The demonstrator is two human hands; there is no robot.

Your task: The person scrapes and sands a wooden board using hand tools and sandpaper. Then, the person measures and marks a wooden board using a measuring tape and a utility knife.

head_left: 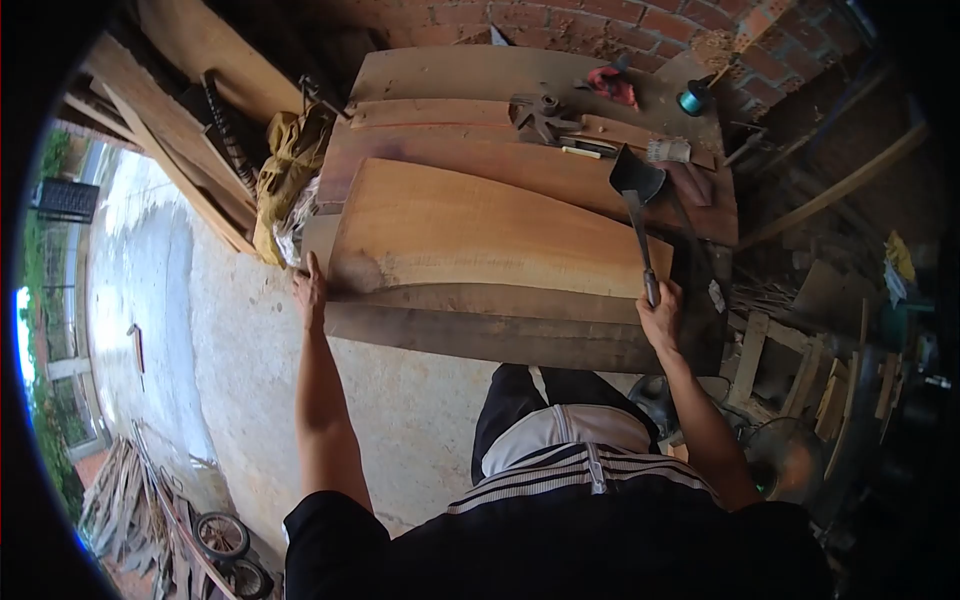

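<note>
While the person's striped waistband [530,478] is facing the near side of the workbench [500,338], both hands are reaching forward to it. The right hand [660,312] is closing round the handle of a dark-headed tool [638,183]; the tool's long axis is running forward and slightly left, its head pointing away from the body. The left hand [310,287] is standing just beside the other end of the work; cannot tell whether its fingers are spreading or pinching an edge.

Key relation: a pale board [480,225] is lying on the workbench between and ahead of the hands, its long axis running left to right across the body. Its wide end is sitting toward the left hand and its narrow end toward the right. In view the tool is crossing the narrow end; contact cannot be told. The right hand is therefore being the nearer to the tool's head.

Farther off, a brush [668,150], a dark metal part [540,118], a red cloth [612,86] and a blue-green spool [691,101] are lying toward the brick wall [650,22].

Labels: no brand or writing is showing legibly.
</note>
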